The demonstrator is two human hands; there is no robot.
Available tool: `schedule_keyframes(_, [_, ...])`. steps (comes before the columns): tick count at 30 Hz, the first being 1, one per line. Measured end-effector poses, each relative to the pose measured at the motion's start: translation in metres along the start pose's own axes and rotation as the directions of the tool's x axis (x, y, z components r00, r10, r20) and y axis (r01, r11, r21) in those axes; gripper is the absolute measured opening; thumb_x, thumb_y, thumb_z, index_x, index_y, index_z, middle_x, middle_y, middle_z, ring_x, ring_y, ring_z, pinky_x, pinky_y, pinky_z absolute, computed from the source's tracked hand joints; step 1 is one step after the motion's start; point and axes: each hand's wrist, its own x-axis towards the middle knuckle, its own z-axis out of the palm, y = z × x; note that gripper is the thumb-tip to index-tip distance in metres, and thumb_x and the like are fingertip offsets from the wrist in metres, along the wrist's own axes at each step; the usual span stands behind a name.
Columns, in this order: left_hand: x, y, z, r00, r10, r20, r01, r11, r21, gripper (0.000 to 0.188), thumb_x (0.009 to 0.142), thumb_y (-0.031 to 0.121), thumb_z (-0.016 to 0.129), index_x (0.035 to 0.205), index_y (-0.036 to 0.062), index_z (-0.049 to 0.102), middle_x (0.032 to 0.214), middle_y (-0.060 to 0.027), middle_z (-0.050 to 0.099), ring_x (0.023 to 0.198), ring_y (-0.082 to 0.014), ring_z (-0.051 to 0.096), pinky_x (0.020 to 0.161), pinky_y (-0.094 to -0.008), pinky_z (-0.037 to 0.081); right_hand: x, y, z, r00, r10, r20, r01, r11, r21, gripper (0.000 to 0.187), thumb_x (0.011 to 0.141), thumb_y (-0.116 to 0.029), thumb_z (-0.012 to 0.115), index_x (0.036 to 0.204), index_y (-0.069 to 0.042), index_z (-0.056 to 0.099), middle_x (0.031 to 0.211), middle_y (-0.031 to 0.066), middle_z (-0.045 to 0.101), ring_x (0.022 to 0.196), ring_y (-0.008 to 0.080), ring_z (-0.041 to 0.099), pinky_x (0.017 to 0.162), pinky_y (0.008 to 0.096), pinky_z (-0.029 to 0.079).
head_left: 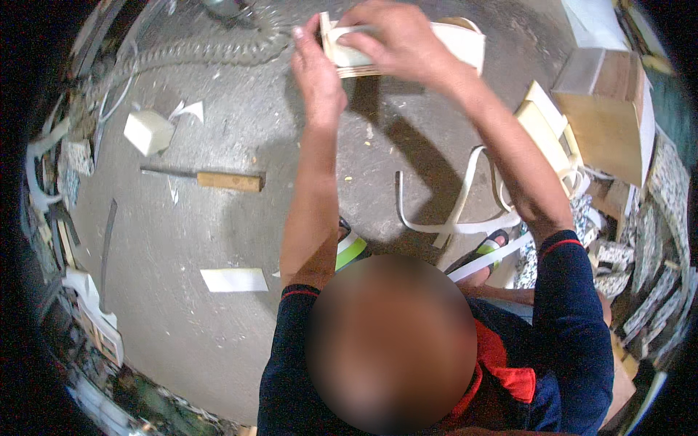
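Observation:
A pale piece with layered, plywood-like edges [459, 45] is held out at the far side, above the concrete floor. My left hand [320, 80] grips its left end, fingers up along the upright edge. Over its top lies my right hand [398, 40], closed, with thumb and fingers pressed on a whitish strip [356, 30] along the piece. The right hand's fingertips are partly hidden. Both forearms reach forward, bare below dark sleeves.
A wooden-handled knife [229, 181], a cream foam block [149, 132] and a white rectangle [234, 280] lie left. A coiled hose [203, 54] runs behind. Curled white strips [465, 227] lie near my sandalled feet. Right stand a box [603, 116] and speckled foam scraps [647, 240].

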Motion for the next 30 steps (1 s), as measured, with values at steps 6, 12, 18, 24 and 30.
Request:
schedule_keyframes(6, [0.000, 0.011, 0.003, 0.994, -0.091, 0.053, 0.091, 0.996, 0.008, 0.067, 0.110, 0.050, 0.024, 0.141, -0.0048, 0.049, 0.136, -0.0189, 0.058, 0.122, -0.0271, 0.059, 0.107, -0.0399, 0.046, -0.038, -0.021, 0.022, 0.986, -0.065, -0.152, 0.017, 0.956, -0.293, 0.041, 0.091, -0.021, 0.065, 0.127, -0.002, 0.060, 0.131, 0.0217, 0.062, 0.130, 0.0357, 0.055, 0.113, 0.0535, 0.039])
schedule_keyframes(12, [-0.005, 0.013, 0.004, 0.998, -0.026, 0.051, 0.022, 0.997, 0.079, 0.068, 0.111, 0.048, 0.022, 0.145, -0.0066, 0.043, 0.141, -0.0226, 0.055, 0.131, -0.0304, 0.054, 0.111, -0.0417, 0.043, -0.102, 0.027, -0.068, 0.959, 0.053, -0.280, -0.124, 0.962, -0.243, 0.065, 0.089, -0.024, 0.072, 0.147, -0.005, 0.047, 0.150, 0.0193, 0.049, 0.141, 0.0365, 0.045, 0.119, 0.0483, 0.035])
schedule_keyframes(18, [-0.005, 0.012, -0.001, 0.994, -0.048, 0.095, 0.040, 0.996, 0.085, 0.073, 0.109, 0.053, 0.022, 0.148, -0.0062, 0.039, 0.148, -0.0235, 0.048, 0.136, -0.0311, 0.049, 0.114, -0.0417, 0.040, -0.140, 0.045, -0.069, 0.977, 0.189, -0.099, -0.211, 0.922, -0.324, 0.081, 0.081, -0.023, 0.080, 0.149, -0.006, 0.038, 0.156, 0.0214, 0.039, 0.138, 0.0400, 0.046, 0.115, 0.0478, 0.040])
schedule_keyframes(24, [-0.051, -0.004, -0.032, 0.990, -0.067, 0.126, 0.060, 0.997, 0.057, 0.077, 0.108, 0.058, 0.020, 0.151, -0.0039, 0.035, 0.153, -0.0202, 0.042, 0.142, -0.0311, 0.042, 0.119, -0.0432, 0.032, -0.182, 0.024, -0.044, 0.964, 0.241, -0.113, -0.266, 0.897, -0.354, 0.061, 0.075, -0.013, 0.083, 0.128, -0.007, 0.053, 0.152, 0.0246, 0.041, 0.125, 0.0420, 0.057, 0.099, 0.0483, 0.053])
schedule_keyframes(30, [-0.086, -0.019, -0.048, 0.991, -0.106, 0.078, 0.097, 0.989, 0.116, 0.067, 0.110, 0.047, 0.028, 0.152, -0.0041, 0.033, 0.150, -0.0217, 0.045, 0.140, -0.0300, 0.044, 0.117, -0.0426, 0.034, -0.225, 0.015, -0.003, 0.953, 0.232, -0.197, -0.287, 0.899, -0.330, 0.056, 0.070, -0.010, 0.085, 0.117, -0.012, 0.055, 0.156, 0.0247, 0.037, 0.117, 0.0402, 0.062, 0.088, 0.0448, 0.058])
